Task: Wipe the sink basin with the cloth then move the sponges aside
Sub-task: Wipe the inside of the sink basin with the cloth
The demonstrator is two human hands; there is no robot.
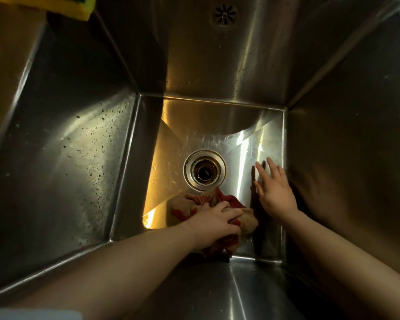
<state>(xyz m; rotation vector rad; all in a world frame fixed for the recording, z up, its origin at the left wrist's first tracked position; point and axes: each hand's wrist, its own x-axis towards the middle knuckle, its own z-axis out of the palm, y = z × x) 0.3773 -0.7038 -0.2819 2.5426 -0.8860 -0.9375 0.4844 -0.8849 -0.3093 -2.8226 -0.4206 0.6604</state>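
Note:
I look straight down into a deep stainless steel sink basin (219, 121). A crumpled red and tan cloth (185, 204) lies on the basin floor just below the round drain (204, 170). My left hand (214, 224) grips the cloth from above, fingers curled into its folds. My right hand (275, 190) lies flat on the basin floor to the right of the drain, fingers straight and spread, close to the right wall. A yellow sponge with a green top (62, 5) sits on the sink's rim at the top left, partly cut off by the frame.
The left wall (62, 146) is speckled with dark spots. An overflow grille (225, 14) sits high on the back wall. The basin floor around the drain looks wet and streaked. Steep steel walls close in on all four sides.

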